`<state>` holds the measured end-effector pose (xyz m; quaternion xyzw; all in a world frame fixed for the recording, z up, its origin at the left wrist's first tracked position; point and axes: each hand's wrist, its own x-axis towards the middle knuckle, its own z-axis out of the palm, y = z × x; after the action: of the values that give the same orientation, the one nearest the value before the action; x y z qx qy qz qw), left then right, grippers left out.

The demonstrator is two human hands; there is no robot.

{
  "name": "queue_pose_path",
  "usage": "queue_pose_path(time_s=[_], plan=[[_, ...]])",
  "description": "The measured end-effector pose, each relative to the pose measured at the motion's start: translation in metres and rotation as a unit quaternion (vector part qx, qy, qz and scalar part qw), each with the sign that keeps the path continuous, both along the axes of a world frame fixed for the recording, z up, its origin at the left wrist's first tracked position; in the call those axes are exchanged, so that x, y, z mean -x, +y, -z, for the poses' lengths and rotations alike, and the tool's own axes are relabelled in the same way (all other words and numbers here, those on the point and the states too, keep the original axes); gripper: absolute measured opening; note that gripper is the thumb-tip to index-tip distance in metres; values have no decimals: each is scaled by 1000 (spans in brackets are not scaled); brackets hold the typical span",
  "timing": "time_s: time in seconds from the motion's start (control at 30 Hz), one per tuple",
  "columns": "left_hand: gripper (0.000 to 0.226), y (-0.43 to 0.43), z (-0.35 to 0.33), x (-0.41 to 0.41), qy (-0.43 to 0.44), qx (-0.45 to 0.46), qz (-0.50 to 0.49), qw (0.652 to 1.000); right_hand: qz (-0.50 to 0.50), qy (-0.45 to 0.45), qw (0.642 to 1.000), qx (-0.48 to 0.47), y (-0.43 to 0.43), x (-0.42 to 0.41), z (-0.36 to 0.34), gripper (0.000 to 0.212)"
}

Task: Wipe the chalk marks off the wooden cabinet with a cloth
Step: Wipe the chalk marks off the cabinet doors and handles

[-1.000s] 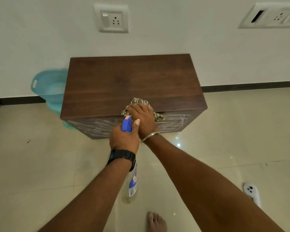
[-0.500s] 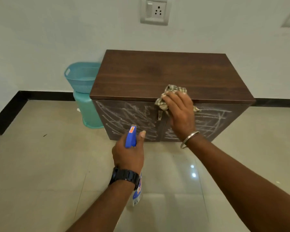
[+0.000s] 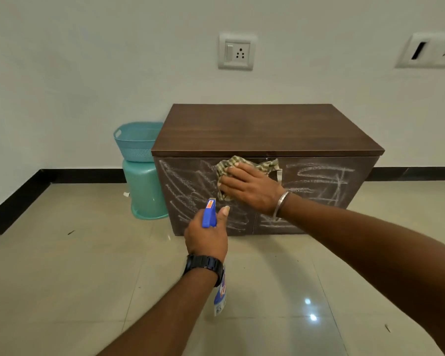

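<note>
Cloth (image 3: 225, 167) under flat right hand (image 3: 249, 187), lower on cabinet (image 3: 267, 129); spray bottle (image 3: 209, 213) in left hand (image 3: 207, 237).

**Even indoor light, wide-angle warp**

The room is evenly and fairly brightly lit, apparently from above, with a pale greenish cast on the wall (image 3: 88, 73). Two small white glare spots sit on the glossy floor tiles (image 3: 88, 278) at lower right. The cabinet (image 3: 267, 129) top throws a thin shadow on its front. The skirting (image 3: 82, 176) bends near the left edge. The spray bottle (image 3: 220, 299) label is too blurred to read.
</note>
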<state>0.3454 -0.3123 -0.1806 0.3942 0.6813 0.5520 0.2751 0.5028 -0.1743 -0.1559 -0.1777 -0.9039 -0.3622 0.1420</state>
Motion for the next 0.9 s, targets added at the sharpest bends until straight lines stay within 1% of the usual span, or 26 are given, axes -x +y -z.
queue_pose_path(time_s=[0.1, 0.2, 0.3, 0.33, 0.37, 0.43, 0.5, 0.6, 0.67, 0.77, 0.83, 0.9], plan=[[48, -4, 5, 4, 4, 5, 8, 1000, 0, -80, 997, 2, -11, 3, 0, 37], [49, -15, 1, 8, 38, 29, 20, 999, 41, -134, 990, 12, -18, 2, -2, 44], [48, -26, 3, 14, 50, 23, 20, 998, 104, -190, 976, 16, -20, -5, -2, 66], [48, -30, 6, 17, 48, 14, 16, 999, 126, -199, 972, 10, -21, -8, -1, 69], [47, -33, 11, 22, 44, 8, 10, 999, 142, -204, 968, 4, -23, -11, 1, 67], [41, -38, 20, 36, 23, 6, -2, 1000, 155, -222, 963, -4, -27, -16, 3, 55], [40, -42, 27, 50, 1, 7, -27, 1000, 133, -269, 954, -16, -29, -18, 10, 43], [45, -46, 37, 65, 1, 0, -51, 999, 129, -345, 930, 0, -28, -11, 30, 37], [45, -49, 41, 68, 12, -4, -46, 999, 142, -346, 927, 18, -26, -6, 40, 33], [48, -47, 47, 75, 35, 3, -63, 997, 129, -336, 933, 3, -23, -2, 48, 32], [48, -45, 52, 79, 23, 8, -76, 997, 122, -342, 932, -4, -25, -2, 53, 30], [45, -48, 62, 78, 17, 22, -54, 998, 102, -353, 930, -11, -24, -2, 56, 23]])
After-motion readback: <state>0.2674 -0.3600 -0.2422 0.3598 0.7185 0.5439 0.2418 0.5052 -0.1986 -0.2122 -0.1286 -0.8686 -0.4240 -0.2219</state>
